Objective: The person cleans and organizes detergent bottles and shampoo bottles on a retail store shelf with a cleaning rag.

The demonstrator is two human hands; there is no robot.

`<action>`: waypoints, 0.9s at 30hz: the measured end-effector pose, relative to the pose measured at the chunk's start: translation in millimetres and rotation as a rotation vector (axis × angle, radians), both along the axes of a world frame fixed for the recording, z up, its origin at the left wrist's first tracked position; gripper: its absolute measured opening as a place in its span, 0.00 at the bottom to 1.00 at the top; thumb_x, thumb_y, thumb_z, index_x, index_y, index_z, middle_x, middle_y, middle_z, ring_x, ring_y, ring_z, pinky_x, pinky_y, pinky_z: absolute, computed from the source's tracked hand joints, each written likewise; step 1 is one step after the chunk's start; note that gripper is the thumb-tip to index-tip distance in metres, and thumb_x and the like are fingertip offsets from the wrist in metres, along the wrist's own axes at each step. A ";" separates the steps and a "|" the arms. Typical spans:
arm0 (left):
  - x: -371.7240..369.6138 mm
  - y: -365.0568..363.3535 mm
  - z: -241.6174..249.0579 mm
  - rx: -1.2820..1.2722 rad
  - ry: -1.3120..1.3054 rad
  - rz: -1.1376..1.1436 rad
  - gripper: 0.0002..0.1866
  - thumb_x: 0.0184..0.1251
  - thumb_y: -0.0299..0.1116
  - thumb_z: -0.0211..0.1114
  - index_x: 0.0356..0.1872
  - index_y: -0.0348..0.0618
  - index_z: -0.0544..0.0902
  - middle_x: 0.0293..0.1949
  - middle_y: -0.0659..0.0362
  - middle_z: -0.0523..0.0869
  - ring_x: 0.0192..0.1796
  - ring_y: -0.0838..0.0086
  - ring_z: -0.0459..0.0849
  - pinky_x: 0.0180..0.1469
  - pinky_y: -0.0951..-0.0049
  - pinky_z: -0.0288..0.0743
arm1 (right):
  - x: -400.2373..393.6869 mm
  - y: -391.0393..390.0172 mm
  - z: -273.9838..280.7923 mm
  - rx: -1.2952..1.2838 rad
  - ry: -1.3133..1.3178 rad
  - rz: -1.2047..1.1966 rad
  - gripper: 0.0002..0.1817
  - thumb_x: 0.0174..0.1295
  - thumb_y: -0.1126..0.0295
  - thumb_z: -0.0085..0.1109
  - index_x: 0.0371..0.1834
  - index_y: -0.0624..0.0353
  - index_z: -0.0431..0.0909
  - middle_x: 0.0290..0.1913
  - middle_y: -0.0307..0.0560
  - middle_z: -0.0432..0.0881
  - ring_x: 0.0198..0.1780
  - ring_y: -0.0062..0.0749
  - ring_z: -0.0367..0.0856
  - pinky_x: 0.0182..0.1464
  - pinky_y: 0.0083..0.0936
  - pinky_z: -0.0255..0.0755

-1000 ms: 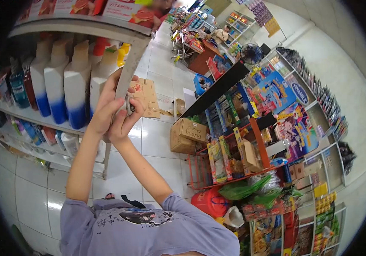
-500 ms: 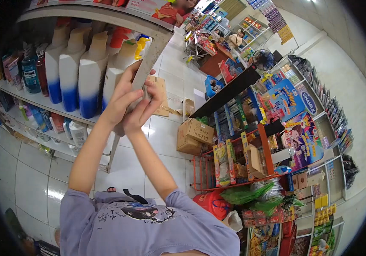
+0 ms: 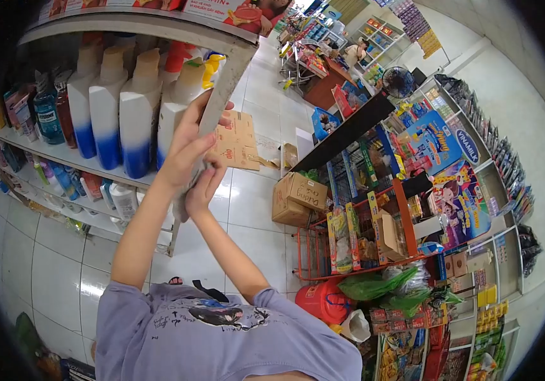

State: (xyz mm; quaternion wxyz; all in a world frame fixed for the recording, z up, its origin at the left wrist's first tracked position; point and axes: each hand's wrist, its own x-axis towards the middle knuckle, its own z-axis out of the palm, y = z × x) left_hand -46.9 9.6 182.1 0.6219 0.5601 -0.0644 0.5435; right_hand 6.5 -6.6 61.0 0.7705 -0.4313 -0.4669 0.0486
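My left hand (image 3: 188,149) is wrapped round the pale metal upright (image 3: 223,89) at the shelf's end, with fingertips showing past its far edge. Just below it, my right hand (image 3: 202,187) presses a grey cloth (image 3: 187,193) against the same upright, its fingers bent over the cloth. Part of the cloth is hidden by the hands. Close by on the shelf stand large white-and-blue pump bottles (image 3: 138,120), and a yellow pump top (image 3: 211,68) shows right behind the upright.
Lower shelves hold smaller bottles (image 3: 123,198). A flattened cardboard sheet (image 3: 241,140) lies on the tiled floor (image 3: 253,216). To the right are cardboard boxes (image 3: 299,195), a red wire rack (image 3: 307,254) and a red bucket (image 3: 323,301). A person (image 3: 354,54) is far back.
My right hand has moved slightly down the upright, away from my left hand, with the cloth. My left hand keeps its hold. The view has shifted slightly.
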 end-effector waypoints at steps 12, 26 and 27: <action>-0.2 2.4 -2.2 0.014 0.011 0.018 0.33 0.44 0.33 0.49 0.54 0.32 0.50 0.49 0.49 0.63 0.49 0.72 0.63 0.53 0.74 0.52 | 3.9 4.0 10.2 0.083 -0.146 -0.047 0.15 0.58 0.62 0.29 0.39 0.63 0.56 0.41 0.47 0.60 0.46 0.30 0.57 0.50 0.26 0.49; 0.9 3.6 -3.5 0.024 -0.026 0.006 0.33 0.44 0.34 0.50 0.53 0.32 0.50 0.50 0.49 0.62 0.51 0.71 0.62 0.54 0.74 0.50 | -0.9 1.0 87.9 0.238 -0.091 0.009 0.17 0.58 0.58 0.30 0.37 0.62 0.56 0.40 0.47 0.60 0.45 0.30 0.57 0.49 0.25 0.50; 0.2 4.0 -3.3 0.024 -0.022 0.009 0.33 0.44 0.34 0.50 0.53 0.32 0.50 0.50 0.49 0.62 0.51 0.71 0.62 0.54 0.74 0.50 | -1.3 2.2 79.4 0.238 -0.086 0.012 0.17 0.58 0.58 0.30 0.37 0.62 0.56 0.40 0.47 0.60 0.45 0.30 0.57 0.49 0.25 0.50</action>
